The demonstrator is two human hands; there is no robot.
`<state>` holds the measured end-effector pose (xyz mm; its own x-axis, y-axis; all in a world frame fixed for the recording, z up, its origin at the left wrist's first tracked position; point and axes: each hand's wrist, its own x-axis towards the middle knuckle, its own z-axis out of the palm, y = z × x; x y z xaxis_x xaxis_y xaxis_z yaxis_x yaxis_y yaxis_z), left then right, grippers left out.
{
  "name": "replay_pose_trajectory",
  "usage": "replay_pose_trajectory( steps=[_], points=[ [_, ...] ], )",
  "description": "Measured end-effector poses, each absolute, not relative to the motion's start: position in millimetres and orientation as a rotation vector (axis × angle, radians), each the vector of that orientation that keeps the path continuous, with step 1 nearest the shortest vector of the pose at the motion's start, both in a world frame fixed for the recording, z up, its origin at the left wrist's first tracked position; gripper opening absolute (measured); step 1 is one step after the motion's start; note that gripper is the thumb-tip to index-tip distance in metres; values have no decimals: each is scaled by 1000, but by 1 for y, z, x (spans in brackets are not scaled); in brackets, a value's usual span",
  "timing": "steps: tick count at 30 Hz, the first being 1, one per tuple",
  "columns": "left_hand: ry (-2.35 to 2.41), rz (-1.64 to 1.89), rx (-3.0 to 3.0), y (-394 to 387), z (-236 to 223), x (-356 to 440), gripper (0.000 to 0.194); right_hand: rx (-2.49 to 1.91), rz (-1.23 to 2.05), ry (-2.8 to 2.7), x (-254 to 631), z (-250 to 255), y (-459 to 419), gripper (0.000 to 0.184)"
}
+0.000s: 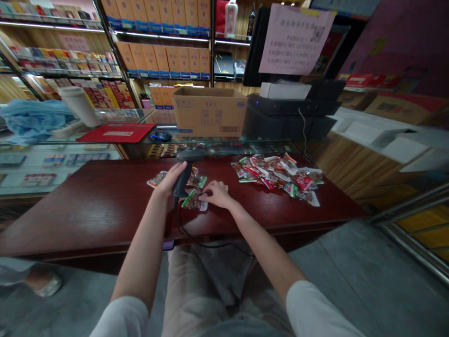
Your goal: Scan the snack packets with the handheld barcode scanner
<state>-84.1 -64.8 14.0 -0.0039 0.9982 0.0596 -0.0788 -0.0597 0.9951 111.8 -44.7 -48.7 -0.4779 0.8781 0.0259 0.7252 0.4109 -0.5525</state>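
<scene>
My left hand [169,180] grips the handle of a black barcode scanner [185,171], whose head points down at the dark red wooden table [91,206]. The scanner's black cable hangs off the table's front edge. My right hand [216,194] rests with curled fingers on a small snack packet [192,201] lying just under the scanner. A few more packets lie around it, one to the left [157,179]. A larger pile of red, green and white snack packets [277,177] sits to the right, apart from both hands.
Behind the table runs a glass counter with a cardboard box [209,111], a red mat [115,132], a computer mouse [159,136], a white cup [80,106] and blue cloth [33,119]. A black printer and monitor [291,110] stand at right. Shelves of boxed goods fill the back.
</scene>
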Motion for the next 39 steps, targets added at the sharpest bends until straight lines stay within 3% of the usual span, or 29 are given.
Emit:
replay_pose_trajectory(
  steps=[6,9,14,19,24,32,39],
  points=[
    [1126,1249,1224,-72,6,-90,63,-1352,714,-2230,119,-63,-36,19],
    [1075,1230,1251,-72,4,-82,63,-1258,896,-2036,129,-69,-19,11],
    [1044,1130,1307,-61,-1,-67,64,-1072,1094,-1601,164,-68,18,29],
    [949,1094,1323,-41,-9,-40,65,-971,1016,-1316,213,-59,48,35],
    [959,1072,1311,-35,-12,-9,64,-969,945,-1225,239,-60,57,37],
    [967,1055,1281,-45,-23,-3,60,-902,1167,-1035,231,-64,45,38],
    [963,1073,1266,-52,-26,3,61,-818,1271,-882,228,-63,44,28]
  ],
)
